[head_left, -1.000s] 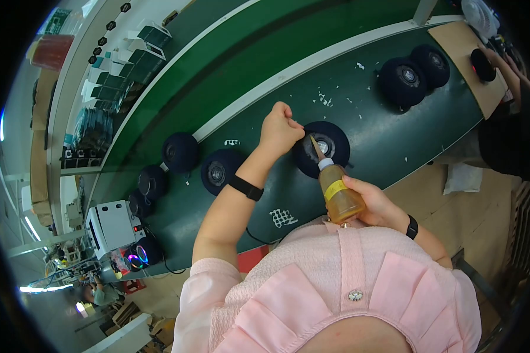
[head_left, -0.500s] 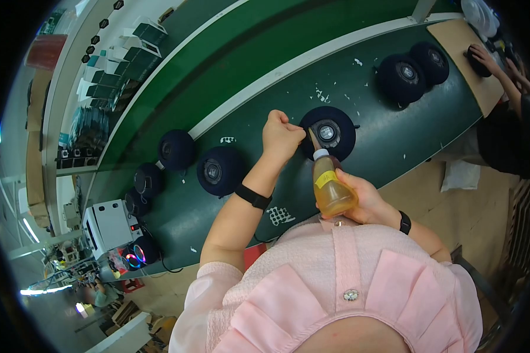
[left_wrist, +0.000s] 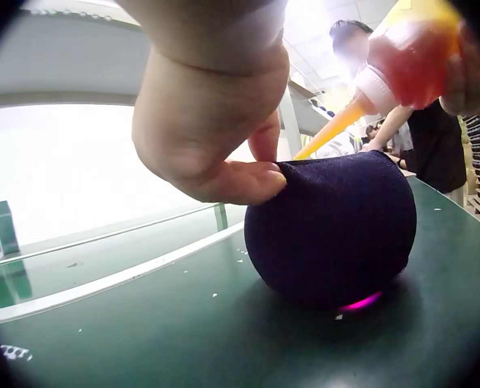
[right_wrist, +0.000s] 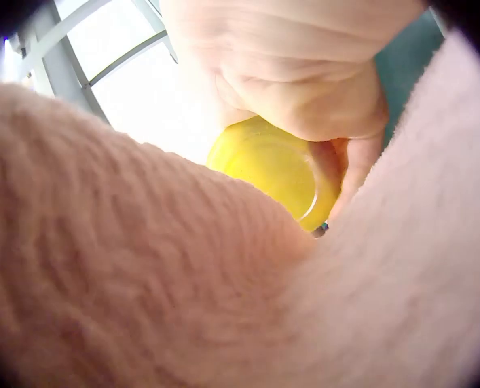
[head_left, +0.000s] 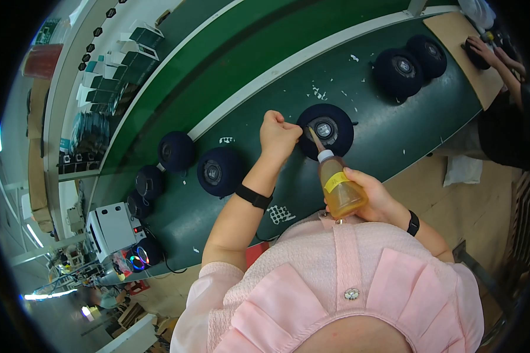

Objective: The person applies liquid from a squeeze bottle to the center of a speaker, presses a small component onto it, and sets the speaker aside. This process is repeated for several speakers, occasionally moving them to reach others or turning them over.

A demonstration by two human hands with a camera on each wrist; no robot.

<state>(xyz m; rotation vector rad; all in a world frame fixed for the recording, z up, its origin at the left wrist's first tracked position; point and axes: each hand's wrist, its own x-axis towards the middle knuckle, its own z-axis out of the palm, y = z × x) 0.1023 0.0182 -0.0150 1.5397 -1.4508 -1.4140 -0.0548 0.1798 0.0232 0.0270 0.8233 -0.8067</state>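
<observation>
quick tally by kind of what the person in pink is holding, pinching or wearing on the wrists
Bottle: 1
Navy round unit: 1
Black wristbands: 2
Total: 4

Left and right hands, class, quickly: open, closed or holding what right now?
Left hand: closed, pinching the edge of the round, navy, fabric-covered device.
Right hand: closed, holding the amber, yellow-labelled plastic bottle.
</observation>
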